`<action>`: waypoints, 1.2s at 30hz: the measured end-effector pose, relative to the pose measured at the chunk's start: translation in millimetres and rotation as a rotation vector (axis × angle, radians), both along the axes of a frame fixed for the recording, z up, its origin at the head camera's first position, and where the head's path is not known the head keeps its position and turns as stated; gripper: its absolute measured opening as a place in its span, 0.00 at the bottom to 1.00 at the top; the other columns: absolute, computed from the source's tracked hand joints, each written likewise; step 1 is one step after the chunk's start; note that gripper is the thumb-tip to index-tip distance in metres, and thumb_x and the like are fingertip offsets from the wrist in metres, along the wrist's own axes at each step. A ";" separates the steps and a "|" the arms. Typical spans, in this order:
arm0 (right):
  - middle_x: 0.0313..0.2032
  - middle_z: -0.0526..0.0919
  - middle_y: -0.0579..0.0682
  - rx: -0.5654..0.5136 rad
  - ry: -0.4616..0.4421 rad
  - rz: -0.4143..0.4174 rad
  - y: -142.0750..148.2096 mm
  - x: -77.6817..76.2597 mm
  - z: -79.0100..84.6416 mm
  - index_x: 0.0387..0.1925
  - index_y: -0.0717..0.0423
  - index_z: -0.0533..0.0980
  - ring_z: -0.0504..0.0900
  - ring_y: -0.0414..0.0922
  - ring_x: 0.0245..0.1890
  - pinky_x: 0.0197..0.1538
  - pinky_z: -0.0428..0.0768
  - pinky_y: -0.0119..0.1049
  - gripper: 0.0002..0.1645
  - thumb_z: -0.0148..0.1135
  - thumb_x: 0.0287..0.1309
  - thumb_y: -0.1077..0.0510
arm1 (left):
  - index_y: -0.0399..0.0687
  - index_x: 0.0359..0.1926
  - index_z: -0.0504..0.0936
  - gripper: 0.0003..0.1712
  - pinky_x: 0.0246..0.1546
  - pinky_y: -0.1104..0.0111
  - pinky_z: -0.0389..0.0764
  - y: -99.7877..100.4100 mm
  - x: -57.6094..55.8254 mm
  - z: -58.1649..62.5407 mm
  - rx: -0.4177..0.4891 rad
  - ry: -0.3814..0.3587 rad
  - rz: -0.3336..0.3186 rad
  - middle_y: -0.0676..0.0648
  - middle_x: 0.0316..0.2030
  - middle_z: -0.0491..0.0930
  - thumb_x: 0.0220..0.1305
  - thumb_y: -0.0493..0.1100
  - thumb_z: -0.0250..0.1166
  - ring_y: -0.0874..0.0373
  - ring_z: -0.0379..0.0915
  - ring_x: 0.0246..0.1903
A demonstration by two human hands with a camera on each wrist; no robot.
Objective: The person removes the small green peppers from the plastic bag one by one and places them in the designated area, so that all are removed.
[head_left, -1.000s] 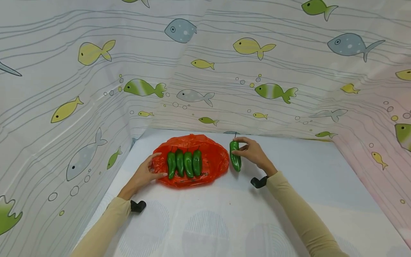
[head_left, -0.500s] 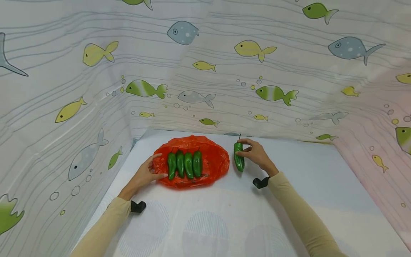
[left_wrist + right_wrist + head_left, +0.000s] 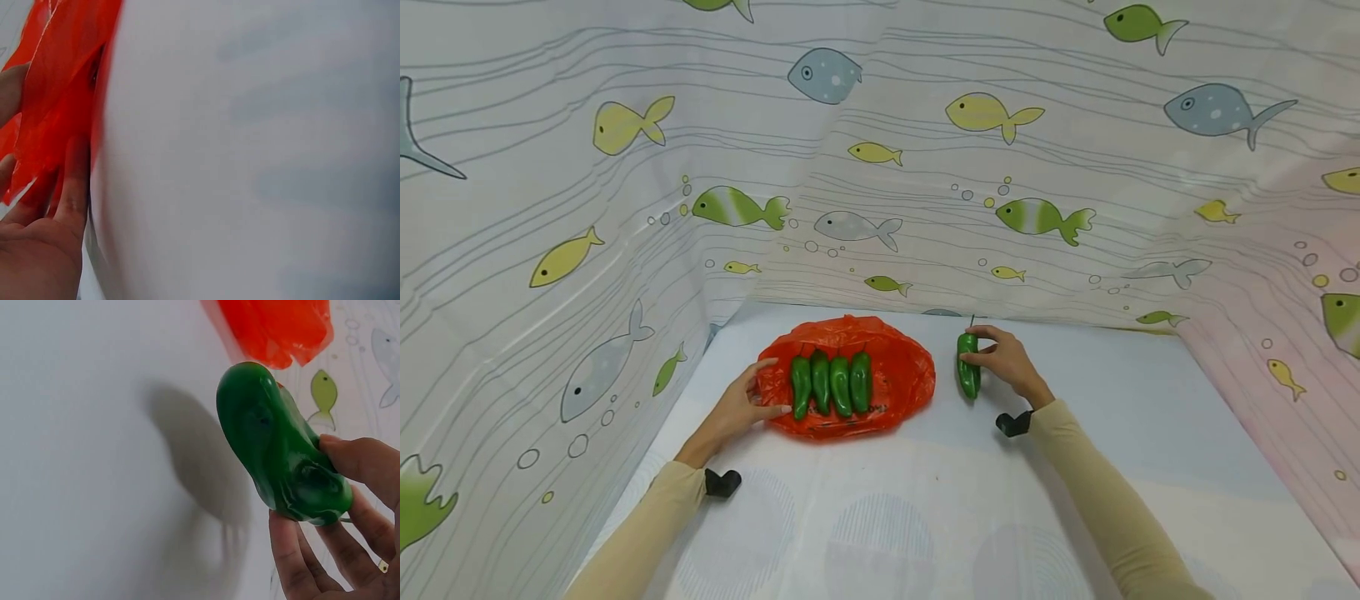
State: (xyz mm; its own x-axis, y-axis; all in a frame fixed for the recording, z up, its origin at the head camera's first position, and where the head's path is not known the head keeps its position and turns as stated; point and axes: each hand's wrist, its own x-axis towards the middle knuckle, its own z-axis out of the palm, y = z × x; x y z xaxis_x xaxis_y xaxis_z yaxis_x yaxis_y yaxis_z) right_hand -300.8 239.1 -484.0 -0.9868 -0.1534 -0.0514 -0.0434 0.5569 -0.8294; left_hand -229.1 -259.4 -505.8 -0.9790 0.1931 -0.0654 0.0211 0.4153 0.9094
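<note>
Toward the worktop's far edge (image 3: 1090,335), the right hand (image 3: 1006,360) pinches a green pepper (image 3: 967,382) near its stem end, sensible for something likely light and slick, the left hand (image 3: 739,404) spread against a red bag (image 3: 898,375)

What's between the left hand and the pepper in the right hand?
Head view: the red bag with four green peppers, then a bare strip of white table before the held pepper.

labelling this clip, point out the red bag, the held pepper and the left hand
red bag (image 3: 902,373), head view, bare inner surface toward its right end
held pepper (image 3: 272,445), right wrist view, middle of its body
left hand (image 3: 735,408), head view, middle of the hand
</note>
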 end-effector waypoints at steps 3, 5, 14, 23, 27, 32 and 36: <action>0.66 0.75 0.55 -0.006 0.001 -0.013 4.1 -1.7 -0.8 0.70 0.50 0.72 0.79 0.57 0.57 0.53 0.82 0.49 0.38 0.75 0.61 0.49 | 0.56 0.78 0.59 0.53 0.70 0.42 0.62 -0.3 -0.5 -0.3 0.000 -0.002 0.001 0.39 0.73 0.63 0.57 0.44 0.80 0.38 0.58 0.72; 0.67 0.74 0.55 -0.009 0.003 -0.019 6.3 -2.8 -1.7 0.70 0.50 0.72 0.79 0.57 0.58 0.53 0.82 0.49 0.38 0.75 0.61 0.49 | 0.56 0.78 0.59 0.53 0.70 0.42 0.62 -0.5 -1.2 -0.7 -0.003 -0.004 0.004 0.40 0.73 0.63 0.57 0.44 0.80 0.37 0.58 0.72; 0.68 0.73 0.55 -0.012 -0.007 -0.040 12.0 -4.4 -3.6 0.70 0.50 0.72 0.78 0.58 0.60 0.53 0.81 0.49 0.37 0.74 0.61 0.51 | 0.57 0.78 0.59 0.54 0.71 0.42 0.60 -1.7 -0.7 -0.5 -0.001 -0.013 0.014 0.39 0.74 0.61 0.57 0.44 0.80 0.36 0.56 0.73; 0.69 0.73 0.56 -0.021 -0.009 -0.040 18.6 -6.6 -10.1 0.70 0.52 0.71 0.77 0.59 0.61 0.55 0.80 0.50 0.38 0.74 0.62 0.51 | 0.57 0.78 0.57 0.56 0.70 0.42 0.62 -1.6 -2.2 -2.3 -0.024 -0.007 0.009 0.39 0.75 0.61 0.56 0.47 0.80 0.36 0.56 0.73; 0.69 0.72 0.57 -0.025 -0.013 -0.038 19.7 -6.1 -11.4 0.71 0.53 0.71 0.76 0.59 0.61 0.57 0.79 0.51 0.38 0.74 0.62 0.52 | 0.57 0.79 0.56 0.56 0.69 0.42 0.64 -0.7 -2.0 -1.9 -0.030 -0.013 0.009 0.39 0.74 0.62 0.56 0.47 0.80 0.37 0.58 0.72; 0.69 0.71 0.57 -0.027 -0.028 -0.043 20.3 -7.4 -12.7 0.71 0.53 0.70 0.75 0.60 0.62 0.59 0.78 0.54 0.38 0.73 0.63 0.52 | 0.55 0.79 0.56 0.56 0.70 0.41 0.62 0.8 0.1 1.7 -0.027 -0.010 0.007 0.36 0.73 0.62 0.57 0.46 0.80 0.35 0.58 0.71; 0.70 0.71 0.58 -0.035 -0.038 -0.041 21.5 -8.7 -14.4 0.72 0.54 0.69 0.74 0.61 0.64 0.61 0.76 0.55 0.39 0.72 0.64 0.52 | 0.55 0.80 0.56 0.56 0.70 0.39 0.60 1.5 1.0 3.0 -0.015 -0.005 0.005 0.35 0.73 0.62 0.57 0.44 0.80 0.34 0.58 0.71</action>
